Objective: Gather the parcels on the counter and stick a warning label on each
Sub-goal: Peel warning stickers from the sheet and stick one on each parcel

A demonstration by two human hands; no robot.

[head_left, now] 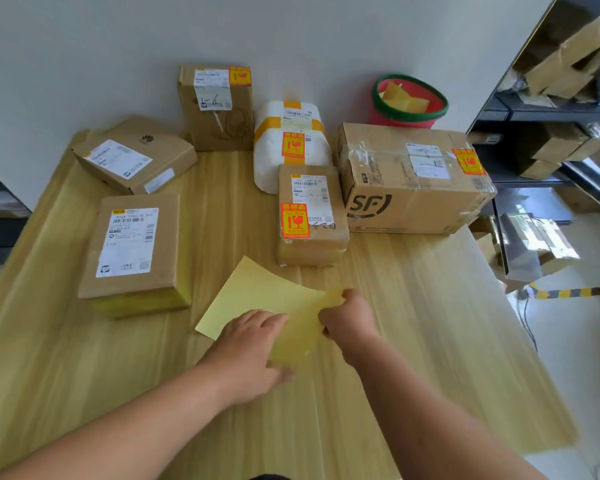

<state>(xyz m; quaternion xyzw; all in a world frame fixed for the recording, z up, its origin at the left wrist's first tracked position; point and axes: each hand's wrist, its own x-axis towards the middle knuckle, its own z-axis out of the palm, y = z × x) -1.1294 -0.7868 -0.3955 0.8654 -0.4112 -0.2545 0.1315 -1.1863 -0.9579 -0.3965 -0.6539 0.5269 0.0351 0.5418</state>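
A yellow backing sheet [257, 296] lies on the wooden counter [413, 323] in front of me. My left hand [253, 344] rests on its near part with fingers spread flat. My right hand [349, 315] pinches the sheet's right edge. Several parcels stand behind. Red-orange warning labels show on the upright brown box [219, 112], the white padded parcel [291, 147], the small brown box [310, 216] and the big SF carton [413, 178]. The flat brown box [136, 251] at left and the tilted flat box [134, 155] carry only white shipping labels.
A red bucket with a green rim [409, 102] holds yellow paper scraps behind the SF carton. Dark shelving [551, 109] with cardboard boxes stands at the right. The counter's right edge drops to a pale floor with a yellow-black strip [575, 292].
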